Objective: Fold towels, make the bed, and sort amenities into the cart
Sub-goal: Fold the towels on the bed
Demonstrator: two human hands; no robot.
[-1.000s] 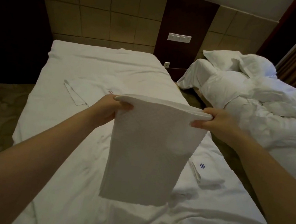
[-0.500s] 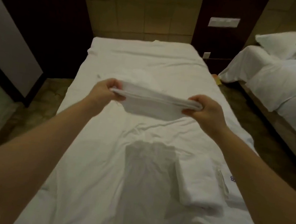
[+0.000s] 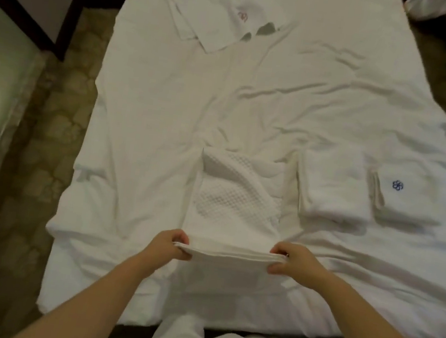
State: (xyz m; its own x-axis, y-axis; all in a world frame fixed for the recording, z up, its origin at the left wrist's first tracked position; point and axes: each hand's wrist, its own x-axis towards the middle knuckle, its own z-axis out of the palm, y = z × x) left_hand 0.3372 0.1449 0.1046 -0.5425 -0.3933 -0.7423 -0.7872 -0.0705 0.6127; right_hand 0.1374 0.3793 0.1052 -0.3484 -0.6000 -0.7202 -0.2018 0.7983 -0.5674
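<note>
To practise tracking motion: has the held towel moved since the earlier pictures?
Yes: the towel has come down onto the bed, beside the folded towel.

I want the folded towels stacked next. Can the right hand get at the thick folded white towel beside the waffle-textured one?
Probably yes, once freed: the right hand pinches the near edge of the white waffle-textured towel. The thick folded white towel lies just beyond it on the white-sheeted bed, nothing between.

- Left hand [image 3: 170, 244] and right hand [image 3: 290, 261] each pinch a near corner of a waffle-weave towel [image 3: 233, 198] whose far part lies on the bed [image 3: 143, 118].
- To its right lies a folded towel [image 3: 332, 189], with a logo cloth [image 3: 402, 195] just beside it.
- A red-logo cloth [image 3: 221, 18] lies far up the bed.
</note>
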